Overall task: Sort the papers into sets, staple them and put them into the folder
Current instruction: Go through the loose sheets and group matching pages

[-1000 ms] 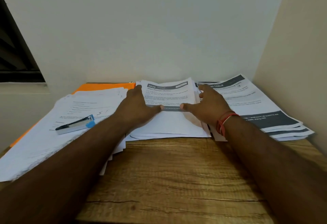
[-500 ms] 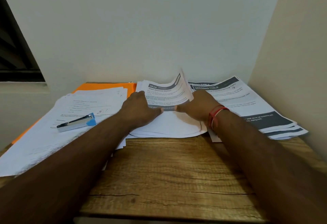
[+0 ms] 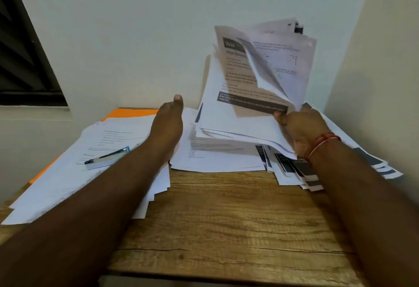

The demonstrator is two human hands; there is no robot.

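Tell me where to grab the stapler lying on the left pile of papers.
Pinch the stapler across its two long sides near the middle, coming down from above. It lies flat and free on the left pile, narrow and long, and the open left hand is likely nearest.

1 head-worn wide view, forward and down, close over table [image 3: 226, 218]

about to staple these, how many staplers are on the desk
1. The stapler lies on top of the left paper pile, which covers the orange folder; more could be hidden under the papers.
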